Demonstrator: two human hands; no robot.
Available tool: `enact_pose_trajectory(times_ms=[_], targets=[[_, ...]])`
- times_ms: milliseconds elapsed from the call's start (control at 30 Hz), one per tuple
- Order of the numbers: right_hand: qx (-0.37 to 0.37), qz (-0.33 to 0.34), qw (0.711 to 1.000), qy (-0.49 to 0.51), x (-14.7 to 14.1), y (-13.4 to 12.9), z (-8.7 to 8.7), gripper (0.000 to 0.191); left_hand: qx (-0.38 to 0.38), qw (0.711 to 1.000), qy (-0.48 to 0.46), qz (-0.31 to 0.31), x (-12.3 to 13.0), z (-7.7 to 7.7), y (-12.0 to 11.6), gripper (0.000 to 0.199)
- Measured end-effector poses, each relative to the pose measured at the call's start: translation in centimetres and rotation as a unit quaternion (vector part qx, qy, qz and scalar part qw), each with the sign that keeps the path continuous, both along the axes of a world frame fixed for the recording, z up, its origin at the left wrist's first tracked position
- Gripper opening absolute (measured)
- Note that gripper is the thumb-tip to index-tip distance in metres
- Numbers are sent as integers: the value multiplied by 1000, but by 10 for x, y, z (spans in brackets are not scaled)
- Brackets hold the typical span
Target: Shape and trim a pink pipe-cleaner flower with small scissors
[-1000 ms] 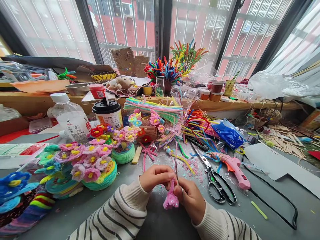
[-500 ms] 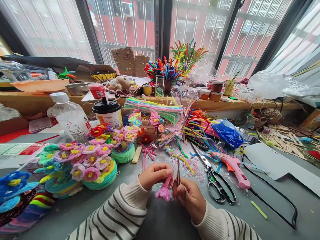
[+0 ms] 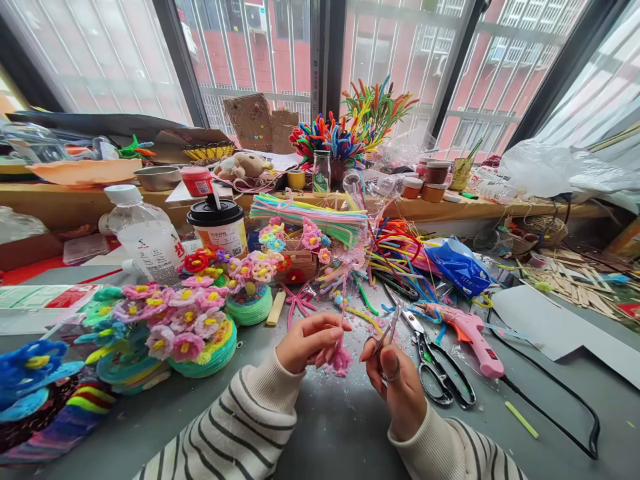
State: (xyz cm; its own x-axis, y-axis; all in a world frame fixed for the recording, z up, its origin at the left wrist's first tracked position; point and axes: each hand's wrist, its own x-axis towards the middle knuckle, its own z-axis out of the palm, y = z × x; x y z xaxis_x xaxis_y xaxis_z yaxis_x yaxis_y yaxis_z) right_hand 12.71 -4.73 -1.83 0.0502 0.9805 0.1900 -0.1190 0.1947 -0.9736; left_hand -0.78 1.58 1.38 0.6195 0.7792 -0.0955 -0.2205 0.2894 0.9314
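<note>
My left hand [image 3: 313, 343] is closed in a pinch on a pink pipe-cleaner flower [image 3: 341, 360], whose fuzzy head hangs down below the fingers. A thin pink stem rises from the pinch. Just to the right, my right hand [image 3: 397, 383] holds small scissors [image 3: 389, 328] by the handles, blades parted and pointing up. The scissors are apart from the flower. Tiny pink fluff clippings [image 3: 363, 337] lie scattered on the grey table around both hands.
Large black-handled scissors [image 3: 440, 363] and a pink glue gun [image 3: 473, 337] with a black cord lie at right. Finished pipe-cleaner flowers [image 3: 187, 317] stand at left, near a plastic bottle [image 3: 145, 233] and a lidded cup [image 3: 217, 227]. Bundled pipe cleaners [image 3: 310, 217] lie behind.
My right hand has moved right, away from the flower, and turned, and the small scissors' blades have spread. My left hand has shifted slightly right with the flower.
</note>
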Motion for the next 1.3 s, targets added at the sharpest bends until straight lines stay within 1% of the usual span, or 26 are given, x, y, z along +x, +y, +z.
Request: enact_pose_trajectory(times_ms=[167, 267, 333, 400, 467, 600, 733, 867, 933, 1033, 1100, 1200, 1300], targets=[[-16, -3, 1000, -6, -1, 0, 1, 46, -16, 999, -33, 4, -3, -1, 1, 21], [-25, 5, 999, -18, -1, 0, 1, 46, -32, 999, -39, 20, -2, 0, 0, 23], [-26, 14, 999, -41, 0, 1, 1, 46, -29, 997, -27, 62, -1, 0, -1, 22], [-25, 26, 997, -73, 1, 0, 2, 43, -3, 994, -4, 112, 1, 1, -2, 19], [-27, 41, 994, -102, 0, 0, 4, 37, 24, 989, 12, 145, 3, 1, -3, 17], [-32, 57, 989, -129, -3, 0, 6, 26, 47, 988, 12, 146, 5, 0, -3, 23], [-34, 45, 987, -150, -4, 1, 3, 24, 52, 986, 16, 156, 6, 0, -3, 34], [-41, 34, 989, -139, -4, 1, 2, 22, 46, 984, 25, 173, 5, 0, -2, 42], [-41, 34, 989, -136, -4, 1, 2, 21, 29, 985, 26, 165, 5, 0, -1, 43], [-33, 35, 990, -135, -5, 1, 1, 22, 11, 991, 29, 132, 4, -1, 0, 31], [-30, 32, 990, -132, -5, 1, -1, 22, 12, 994, 38, 105, 4, -1, -1, 23], [-37, 28, 991, -123, -5, 1, -4, 22, 19, 996, 64, 61, 4, 0, -2, 19], [-50, 31, 992, -114, -5, 1, -5, 23, 19, 996, 78, 42, 5, 0, -3, 16]])
